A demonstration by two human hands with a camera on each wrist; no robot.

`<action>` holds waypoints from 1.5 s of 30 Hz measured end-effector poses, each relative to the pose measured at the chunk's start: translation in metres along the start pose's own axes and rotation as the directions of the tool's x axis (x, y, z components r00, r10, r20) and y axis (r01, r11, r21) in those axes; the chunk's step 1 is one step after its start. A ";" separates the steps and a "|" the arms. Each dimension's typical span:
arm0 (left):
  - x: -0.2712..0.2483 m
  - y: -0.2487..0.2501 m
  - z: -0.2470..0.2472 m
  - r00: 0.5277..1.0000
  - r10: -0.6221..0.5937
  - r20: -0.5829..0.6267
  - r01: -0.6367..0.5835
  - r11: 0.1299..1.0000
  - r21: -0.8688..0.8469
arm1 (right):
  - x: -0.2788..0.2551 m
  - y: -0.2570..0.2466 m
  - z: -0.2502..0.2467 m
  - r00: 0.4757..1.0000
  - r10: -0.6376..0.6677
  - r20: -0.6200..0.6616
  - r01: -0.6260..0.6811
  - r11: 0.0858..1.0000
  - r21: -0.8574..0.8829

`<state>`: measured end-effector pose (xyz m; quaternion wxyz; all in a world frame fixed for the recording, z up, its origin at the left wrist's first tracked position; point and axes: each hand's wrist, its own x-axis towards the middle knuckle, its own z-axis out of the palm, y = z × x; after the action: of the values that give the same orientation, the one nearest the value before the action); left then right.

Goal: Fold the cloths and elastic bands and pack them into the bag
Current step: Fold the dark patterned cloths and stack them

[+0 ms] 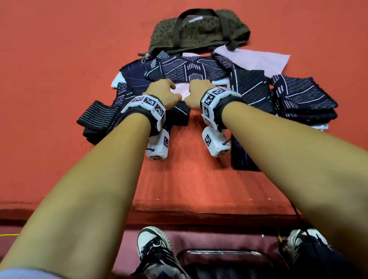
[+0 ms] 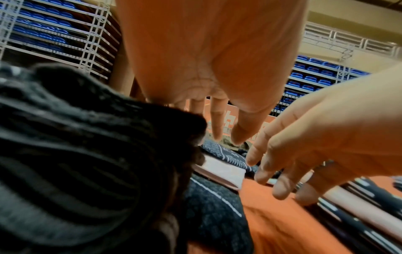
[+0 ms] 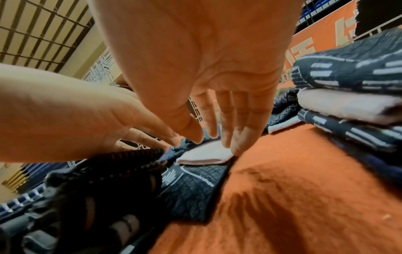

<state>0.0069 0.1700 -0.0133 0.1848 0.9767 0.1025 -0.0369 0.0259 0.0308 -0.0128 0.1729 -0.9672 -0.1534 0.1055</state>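
Observation:
A heap of navy patterned cloths lies on the orange table, with an olive bag behind it. My left hand and right hand hover close together over a pale pink cloth in the heap. In the left wrist view the left hand has straight fingers above that pink cloth. In the right wrist view the right hand points straight fingers down, their tips touching the pink cloth. A black striped elastic band lies left of my left wrist.
A stack of folded navy cloths stands at the right. A loose pale pink sheet lies by the bag. A navy strip runs under my right forearm. The table's front edge is near, with my shoes and a chair frame below.

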 end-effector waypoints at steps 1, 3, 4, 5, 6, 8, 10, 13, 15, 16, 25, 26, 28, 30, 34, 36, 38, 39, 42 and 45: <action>0.004 0.000 0.002 1.000 0.005 0.000 -0.005 1.000 0.014 | 0.004 0.000 0.000 1.000 -0.001 -0.001 0.001 1.000 -0.003; 0.012 0.001 0.007 1.000 0.006 -0.001 -0.006 0.999 0.035 | 0.012 0.001 0.000 1.000 -0.013 -0.010 0.013 1.000 -0.006; 0.015 0.001 0.009 1.000 0.003 -0.001 -0.003 0.999 0.042 | 0.016 0.002 0.001 1.000 -0.018 -0.016 0.017 1.000 -0.010; 0.017 0.002 0.011 1.000 -0.005 -0.002 0.005 0.999 0.051 | 0.020 0.002 0.002 1.000 -0.019 -0.019 0.019 1.000 -0.013; 0.019 0.002 0.014 1.000 -0.011 -0.004 0.011 0.998 0.066 | 0.024 0.003 0.003 1.000 -0.017 -0.022 0.017 1.000 -0.015; 0.024 0.003 0.018 1.000 -0.007 -0.003 0.007 0.995 0.101 | 0.032 0.003 0.007 1.000 -0.005 -0.024 0.004 1.000 -0.024; 0.030 0.004 0.020 1.000 0.010 0.003 -0.010 0.993 0.115 | 0.037 0.003 0.010 1.000 0.018 -0.021 -0.019 0.999 -0.034; 0.038 0.005 0.022 1.000 0.010 0.023 -0.013 0.991 0.131 | 0.045 0.005 0.012 0.998 0.060 -0.029 -0.061 0.998 -0.027; 0.041 0.005 0.022 0.999 0.005 0.050 -0.012 0.989 0.149 | 0.050 0.007 0.014 0.997 0.071 -0.021 -0.071 0.997 -0.014; 0.042 0.005 0.022 0.998 -0.001 0.060 -0.009 0.987 0.158 | 0.051 0.008 0.014 0.997 0.072 -0.009 -0.072 0.997 -0.010; 0.043 0.001 0.015 0.996 0.005 0.093 -0.022 0.983 0.181 | 0.049 0.010 0.020 0.989 0.129 0.079 -0.121 0.987 -0.105; 0.040 0.002 0.012 0.995 -0.006 0.097 -0.009 0.987 0.159 | 0.048 0.008 0.019 0.988 0.139 0.071 -0.131 0.986 -0.102; 0.034 0.005 0.006 0.994 -0.007 0.110 -0.005 0.994 0.110 | 0.046 0.007 0.016 0.987 0.147 0.065 -0.140 0.984 -0.106; 0.030 0.006 0.002 0.994 0.031 0.108 -0.038 0.997 0.070 | 0.043 0.007 0.016 0.988 0.145 0.053 -0.138 0.982 -0.125; 0.020 0.010 -0.008 0.994 0.040 0.099 -0.044 0.998 0.038 | 0.038 0.002 0.017 0.981 0.190 -0.022 -0.192 0.978 -0.084; 0.015 0.010 -0.011 0.994 0.028 0.106 -0.030 0.999 0.017 | 0.035 0.000 0.017 0.977 0.206 -0.058 -0.208 0.977 -0.043; 0.009 0.009 -0.013 0.993 0.021 0.113 -0.022 1.000 0.005 | 0.033 -0.003 0.015 0.973 0.212 -0.087 -0.214 0.977 -0.016; 0.006 0.008 -0.013 0.993 0.029 0.111 -0.029 1.000 0.003 | 0.033 -0.005 0.013 0.974 0.211 -0.088 -0.213 0.977 -0.011; -0.001 0.003 -0.015 0.995 0.004 0.103 -0.007 1.000 0.030 | 0.033 -0.009 0.007 0.984 0.176 -0.024 -0.177 0.984 -0.036; -0.005 -0.001 -0.018 0.997 -0.013 0.082 0.012 1.000 0.020 | 0.031 -0.010 0.002 0.996 0.067 0.061 -0.062 0.995 -0.078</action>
<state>0.0024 0.1760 0.0033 0.1790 0.9755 0.1005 -0.0790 0.0511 0.0507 -0.0157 0.1276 -0.9736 -0.1315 0.1360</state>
